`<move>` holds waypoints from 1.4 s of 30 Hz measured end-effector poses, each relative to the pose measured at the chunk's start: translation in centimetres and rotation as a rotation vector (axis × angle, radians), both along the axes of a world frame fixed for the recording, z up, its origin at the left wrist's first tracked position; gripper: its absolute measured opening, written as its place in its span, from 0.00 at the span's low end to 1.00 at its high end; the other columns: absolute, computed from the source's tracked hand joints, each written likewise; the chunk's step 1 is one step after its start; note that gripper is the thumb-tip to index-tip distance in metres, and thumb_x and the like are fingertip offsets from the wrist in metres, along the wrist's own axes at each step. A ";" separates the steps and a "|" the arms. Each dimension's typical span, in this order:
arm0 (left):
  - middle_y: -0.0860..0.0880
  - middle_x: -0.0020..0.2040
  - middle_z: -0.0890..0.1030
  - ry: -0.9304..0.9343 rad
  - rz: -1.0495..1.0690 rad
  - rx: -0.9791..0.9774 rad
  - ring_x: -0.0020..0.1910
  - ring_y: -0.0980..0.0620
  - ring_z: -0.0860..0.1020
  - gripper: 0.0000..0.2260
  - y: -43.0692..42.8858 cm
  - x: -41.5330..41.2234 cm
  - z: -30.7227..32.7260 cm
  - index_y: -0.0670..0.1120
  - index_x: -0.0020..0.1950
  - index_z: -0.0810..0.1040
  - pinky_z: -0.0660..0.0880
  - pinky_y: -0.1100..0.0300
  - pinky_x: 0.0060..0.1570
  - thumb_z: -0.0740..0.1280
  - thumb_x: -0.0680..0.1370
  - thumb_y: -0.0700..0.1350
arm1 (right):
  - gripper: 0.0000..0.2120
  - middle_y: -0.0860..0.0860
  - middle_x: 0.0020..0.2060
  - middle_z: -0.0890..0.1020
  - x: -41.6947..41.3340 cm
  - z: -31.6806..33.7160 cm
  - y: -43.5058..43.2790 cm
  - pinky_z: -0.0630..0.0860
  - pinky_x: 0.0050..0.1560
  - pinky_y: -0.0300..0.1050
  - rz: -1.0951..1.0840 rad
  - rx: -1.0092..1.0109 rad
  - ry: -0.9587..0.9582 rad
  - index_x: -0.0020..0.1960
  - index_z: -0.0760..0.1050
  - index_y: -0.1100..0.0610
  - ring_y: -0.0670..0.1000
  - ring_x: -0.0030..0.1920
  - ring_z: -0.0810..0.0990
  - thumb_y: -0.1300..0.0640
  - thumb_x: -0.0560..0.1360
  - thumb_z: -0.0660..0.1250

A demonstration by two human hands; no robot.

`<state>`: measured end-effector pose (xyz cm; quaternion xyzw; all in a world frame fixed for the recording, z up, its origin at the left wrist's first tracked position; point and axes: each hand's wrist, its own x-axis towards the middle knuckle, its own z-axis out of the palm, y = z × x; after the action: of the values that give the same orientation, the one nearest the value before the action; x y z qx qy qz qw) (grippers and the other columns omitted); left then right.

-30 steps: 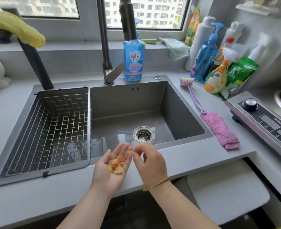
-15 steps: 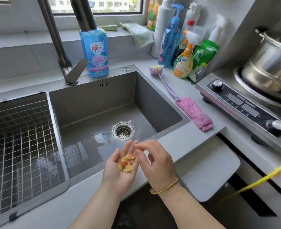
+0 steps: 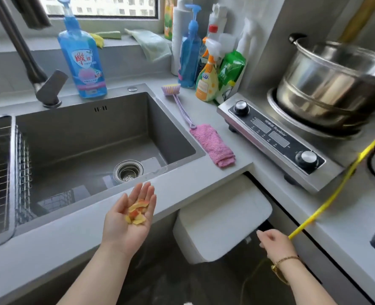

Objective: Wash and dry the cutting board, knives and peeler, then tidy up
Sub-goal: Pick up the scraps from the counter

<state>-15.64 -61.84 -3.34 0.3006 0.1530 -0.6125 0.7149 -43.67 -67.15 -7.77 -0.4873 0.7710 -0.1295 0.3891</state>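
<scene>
Left hand [image 3: 128,219]: palm up, fingers spread flat, cupping peel scraps [image 3: 137,213] loosely, nothing pinched. Right hand [image 3: 274,243]: fingers loosely curled, empty, at the near right corner of the white bin [image 3: 221,219] (lid looks closed). Bin hangs under the counter [image 3: 224,170] edge, right of the left hand and slightly below, between both hands; long axis runs left-right. Right hand nearer. Judgement: lid must open before scraps tip rightward. Board, knives, peeler not in view.

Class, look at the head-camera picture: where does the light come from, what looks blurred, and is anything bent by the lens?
Head view: daylight enters through the window; the steel pot is smeared by motion blur; the counter edge bows from wide-angle distortion; the left hand stays fairly sharp.
</scene>
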 end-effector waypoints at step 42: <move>0.41 0.36 0.84 -0.115 0.254 0.315 0.48 0.46 0.78 0.15 5.9 -12.2 -3.1 0.37 0.49 0.76 0.71 0.52 0.53 0.52 0.82 0.44 | 0.15 0.50 0.21 0.74 -2.9 0.6 -1.0 0.64 0.23 0.35 0.300 0.304 -0.567 0.33 0.73 0.61 0.45 0.21 0.68 0.63 0.77 0.58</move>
<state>-27.89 -55.94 -6.45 0.4215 0.2425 -0.4679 0.7380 -46.55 -68.17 -7.22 -0.4760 0.5626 -0.0848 0.6706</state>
